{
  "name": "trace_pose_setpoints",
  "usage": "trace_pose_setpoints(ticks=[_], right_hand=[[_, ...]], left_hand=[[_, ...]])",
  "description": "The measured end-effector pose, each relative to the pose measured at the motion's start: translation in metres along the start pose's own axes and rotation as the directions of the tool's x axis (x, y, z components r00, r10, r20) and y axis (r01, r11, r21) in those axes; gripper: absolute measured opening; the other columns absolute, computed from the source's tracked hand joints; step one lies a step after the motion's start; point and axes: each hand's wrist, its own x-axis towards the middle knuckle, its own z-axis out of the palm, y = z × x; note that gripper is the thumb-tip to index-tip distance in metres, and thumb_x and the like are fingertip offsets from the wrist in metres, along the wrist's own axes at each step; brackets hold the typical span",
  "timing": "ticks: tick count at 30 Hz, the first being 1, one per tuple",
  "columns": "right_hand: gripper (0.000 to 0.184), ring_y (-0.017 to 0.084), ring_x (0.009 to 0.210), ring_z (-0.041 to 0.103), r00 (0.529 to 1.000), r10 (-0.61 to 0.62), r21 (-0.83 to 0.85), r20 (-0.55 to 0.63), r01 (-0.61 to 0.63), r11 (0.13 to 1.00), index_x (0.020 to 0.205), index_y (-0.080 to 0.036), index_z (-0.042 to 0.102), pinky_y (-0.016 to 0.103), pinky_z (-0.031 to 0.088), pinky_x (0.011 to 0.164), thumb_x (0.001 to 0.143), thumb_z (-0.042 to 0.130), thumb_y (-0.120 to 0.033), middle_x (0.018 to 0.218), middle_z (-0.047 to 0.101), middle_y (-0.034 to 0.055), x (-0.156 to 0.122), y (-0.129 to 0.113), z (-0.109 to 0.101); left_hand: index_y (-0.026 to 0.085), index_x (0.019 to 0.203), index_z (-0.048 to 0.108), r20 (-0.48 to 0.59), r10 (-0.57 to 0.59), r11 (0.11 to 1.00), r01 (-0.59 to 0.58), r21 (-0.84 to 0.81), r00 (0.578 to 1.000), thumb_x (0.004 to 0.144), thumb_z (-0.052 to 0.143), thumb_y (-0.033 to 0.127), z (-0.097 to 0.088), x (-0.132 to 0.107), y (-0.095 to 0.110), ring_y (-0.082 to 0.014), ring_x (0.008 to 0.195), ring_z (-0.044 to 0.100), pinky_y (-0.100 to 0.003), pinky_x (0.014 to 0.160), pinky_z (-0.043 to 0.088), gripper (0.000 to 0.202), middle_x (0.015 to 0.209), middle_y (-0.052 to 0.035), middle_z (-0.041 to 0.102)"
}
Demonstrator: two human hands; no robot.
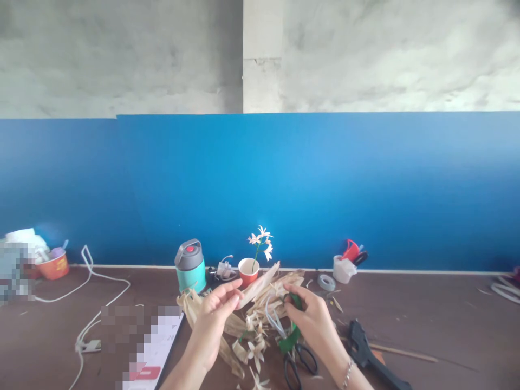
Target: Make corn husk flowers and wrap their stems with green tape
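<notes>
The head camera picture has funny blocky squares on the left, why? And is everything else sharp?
In the head view, two patches are pixelated on purpose: one at the left edge and one over the paper beside the left hand. In the same view the light is soft and even, the blue wall panel shows no glare, and both hands, the right hand too, look slightly soft.
</notes>
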Motion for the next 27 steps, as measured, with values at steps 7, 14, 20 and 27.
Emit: trace_pose_setpoints(ticks=[7,14,20,27], right_hand=[[0.038,0.026,0.090,0.065,1.000,0.004,-0.003,-0.007,-0.004,1.000,0.099,-0.013,0.068,0.033,0.049,0.080,0.065,0.053,-0.023,0.098,0.072,0.0099,0.000,0.001,0.001],[0.035,0.021,0.069,0.064,0.999,-0.041,-0.051,-0.005,0.041,0.998,0.094,-0.013,0.070,0.027,0.049,0.063,0.065,0.051,-0.020,0.076,0.071,0.0047,-0.004,-0.007,0.004],[0.030,0.019,0.065,0.063,0.994,-0.109,-0.171,0.010,0.109,0.979,0.088,-0.016,0.070,0.026,0.048,0.063,0.065,0.050,-0.016,0.071,0.070,0.0029,-0.014,-0.011,0.018],[0.038,0.025,0.089,0.066,0.980,-0.179,-0.120,0.081,0.188,0.975,0.093,-0.018,0.070,0.032,0.049,0.081,0.062,0.049,-0.009,0.094,0.073,0.0079,-0.025,-0.011,0.030]], left_hand=[[0.018,0.092,0.071,-0.051,0.018,0.994,-0.012,0.112,0.999,0.065,0.071,0.031,0.007,-0.006,0.007,-0.0179,0.080,0.058,-0.026,0.074,0.044,0.030,0.077,-0.0030,0.066],[0.018,0.071,0.064,0.140,0.435,0.644,-0.416,0.643,0.890,0.081,0.055,0.036,0.005,-0.005,-0.004,-0.0191,0.069,0.056,-0.031,0.067,0.043,0.022,0.069,-0.0031,0.060],[0.023,0.091,0.065,0.459,0.713,0.007,-0.659,0.752,0.531,0.084,0.050,0.012,0.020,-0.021,-0.018,-0.0232,0.100,0.053,-0.037,0.085,0.039,0.020,0.097,-0.0063,0.063],[0.019,0.086,0.063,0.592,0.616,-0.084,-0.704,0.706,0.520,0.094,0.033,0.017,0.021,-0.019,-0.038,-0.0189,0.101,0.053,-0.034,0.091,0.031,0.031,0.097,-0.0041,0.067]])
